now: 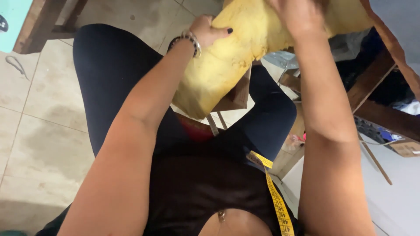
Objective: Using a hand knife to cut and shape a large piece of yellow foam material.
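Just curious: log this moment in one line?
left hand: grips yellow foam block | right hand: presses foam top | yellow tape measure: hangs

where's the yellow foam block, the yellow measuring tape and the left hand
thick yellow foam block point(227, 61), head view, on its broad front face
yellow measuring tape point(276, 201), head view, mid-strip over the dark top
left hand point(209, 29), head view, on its back, gripping the foam's edge

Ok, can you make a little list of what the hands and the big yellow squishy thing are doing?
left hand: left hand grips the left edge of the yellow foam block, thumb on top
right hand: right hand presses on the foam's top, partly out of frame
held thing: yellow foam block, thick, rough-edged, tilted over the lap
wrist: beaded bracelet on the left wrist
also there: yellow tape measure hanging down the front
below: tiled floor
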